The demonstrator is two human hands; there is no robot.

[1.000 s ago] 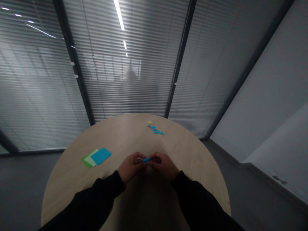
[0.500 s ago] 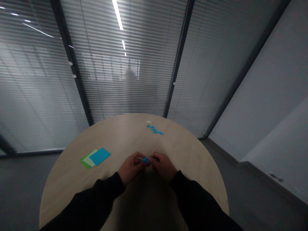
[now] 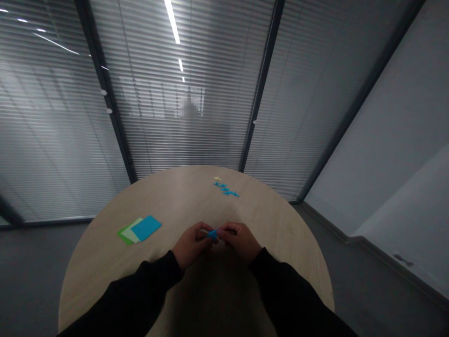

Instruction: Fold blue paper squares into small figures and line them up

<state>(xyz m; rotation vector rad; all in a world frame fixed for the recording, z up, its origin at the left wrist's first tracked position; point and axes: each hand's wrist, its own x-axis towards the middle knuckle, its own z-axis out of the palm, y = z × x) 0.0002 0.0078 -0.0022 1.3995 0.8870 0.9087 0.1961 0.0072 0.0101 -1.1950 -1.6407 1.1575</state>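
Our left hand (image 3: 192,245) and right hand (image 3: 240,241) pinched a small folded blue paper piece (image 3: 213,234) above the table (image 3: 252,210), each grip closed on it. It looked light and easily creased, best held by its edges.

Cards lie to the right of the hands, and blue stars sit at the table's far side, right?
No: the head view shows the cards left of the left hand and right hand. The blue stars sit at the table's far side.

An office meeting room: floor-to-ceiling glass partitions (image 3: 182,140) with slatted blinds, dark metal frames, a round pale-wood table (image 3: 175,196), and a grey floor (image 3: 35,276).
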